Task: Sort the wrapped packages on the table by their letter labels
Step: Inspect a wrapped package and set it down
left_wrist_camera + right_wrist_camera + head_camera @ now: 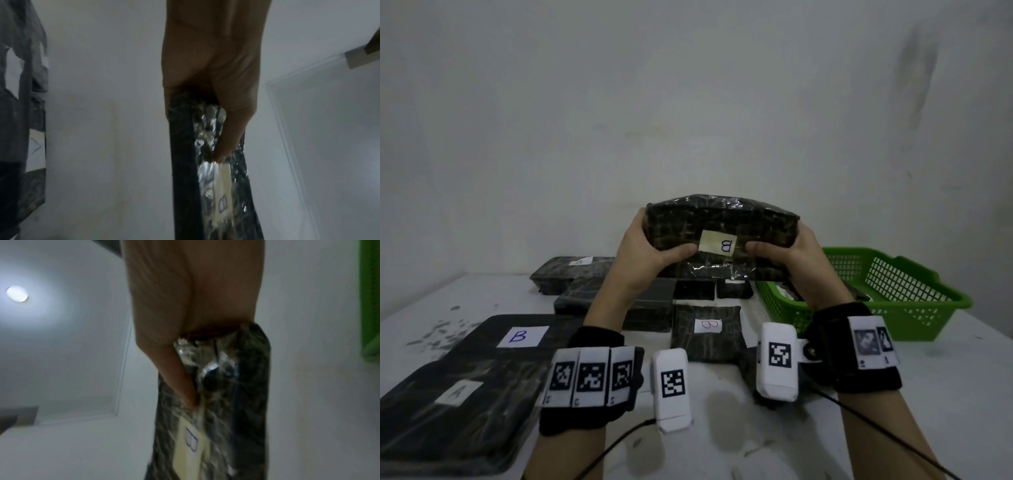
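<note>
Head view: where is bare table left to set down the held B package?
Bare table lies near, between the wrists, and in front of the green basket. The left side is crowded by the large B package and A package; the middle by the small B package.

bare table [876, 394] lay open at the near right and in a strip near the middle, between the wrists. the left side was crowded: a big flat package marked a [448, 411] touched another marked b [517, 337], with more dark packages [571, 277] stacked behind them. a small package marked b [707, 330] sat in the centre, two smaller ones [712, 289] just behind it. a green basket [914, 301] blocked the far right. the lifted package [722, 233], held by both hands, hung above the middle ones, apart from them.
</note>
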### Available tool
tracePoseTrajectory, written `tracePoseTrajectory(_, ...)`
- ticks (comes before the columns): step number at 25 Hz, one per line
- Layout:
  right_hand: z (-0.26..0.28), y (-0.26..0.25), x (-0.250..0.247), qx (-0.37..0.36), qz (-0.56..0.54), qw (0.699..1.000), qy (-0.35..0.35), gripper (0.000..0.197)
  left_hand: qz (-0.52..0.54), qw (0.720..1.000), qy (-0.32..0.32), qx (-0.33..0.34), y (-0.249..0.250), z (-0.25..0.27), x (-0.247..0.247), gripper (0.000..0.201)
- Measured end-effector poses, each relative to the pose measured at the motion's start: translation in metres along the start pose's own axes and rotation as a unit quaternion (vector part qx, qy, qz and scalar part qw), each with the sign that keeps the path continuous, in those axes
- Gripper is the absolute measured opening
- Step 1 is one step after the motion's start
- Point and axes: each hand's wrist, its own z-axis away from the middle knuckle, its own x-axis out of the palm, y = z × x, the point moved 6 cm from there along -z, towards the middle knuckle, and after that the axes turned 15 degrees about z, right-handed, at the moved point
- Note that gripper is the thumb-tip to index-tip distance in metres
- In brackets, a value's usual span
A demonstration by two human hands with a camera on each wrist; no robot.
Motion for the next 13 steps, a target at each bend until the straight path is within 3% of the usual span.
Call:
tracePoseTrajectory(2,-0.001,0.000,0.001,0.000,-0.004,1.000,-0.019,0.050,-0.007,1.000,-0.016,-0.001,-0.001,0.000,-0.003,0.049)
tracePoseTrajectory(5,-0.001,0.000,0.003,-0.005,0.001,0.999,0.035,0.038,-0.031,0.999,0.020,0.026,-0.006,-0.002,-0.006,0.048)
tracePoseTrajectory(9,0.000,0.000,0.004,-0.019,0.036,0.996,0.081,0.037,-0.027,0.998,0.056,0.032,-0.015,-0.004,-0.005,0.046)
tracePoseTrajectory(13,0.004,-0.014,0.000,-0.102,0.105,0.983,0.108,0.036,0.007,0.997,0.055,0.055,-0.011,-0.005,-0.006,0.042)
